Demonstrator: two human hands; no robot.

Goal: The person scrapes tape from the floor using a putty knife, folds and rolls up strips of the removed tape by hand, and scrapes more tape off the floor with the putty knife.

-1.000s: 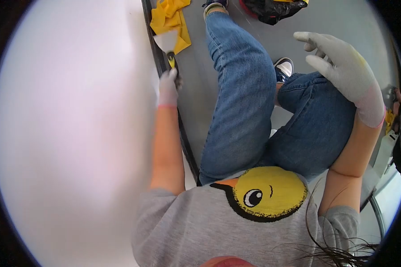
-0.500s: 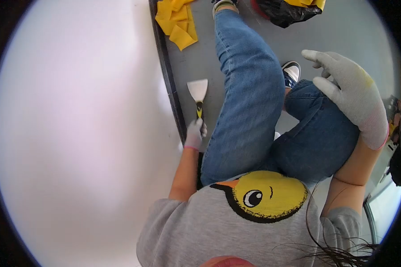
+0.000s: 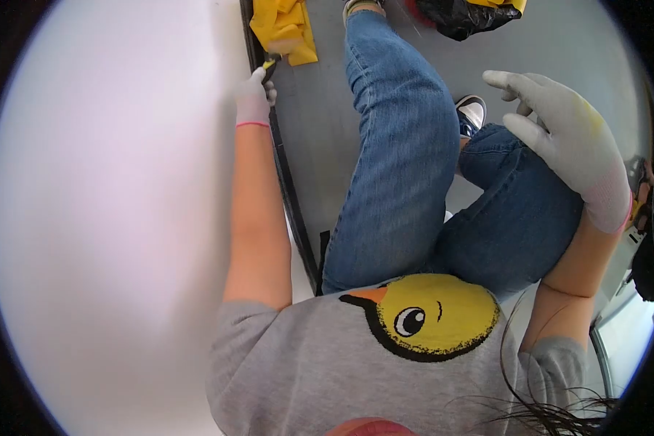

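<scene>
My left hand [image 3: 253,98], in a white glove with a pink cuff edge, is wrapped round the handle of a putty knife [image 3: 271,63]. Its blade is blurred and overlaps the near part of a crumpled yellow sheet [image 3: 299,52] on the floor; whether they touch I cannot tell. The hand is beside the dark skirting strip [image 3: 282,156] at the foot of the white wall. Over my bent knee, my right hand [image 3: 559,123], also gloved, holds nothing, with its fingers loosely curled and thumb apart.
A white wall [image 3: 123,218] rises along my left side. Grey floor [image 3: 316,138] lies between the skirting and my jeans-clad leg [image 3: 396,145]. Farther ahead is a black plastic bag [image 3: 461,20] with yellow material on it. Dark items are at the far right edge.
My left hand has moved forward along the wall with the putty knife, bringing the blade from the bare floor to the yellow sheet. My right hand has stayed almost still.
</scene>
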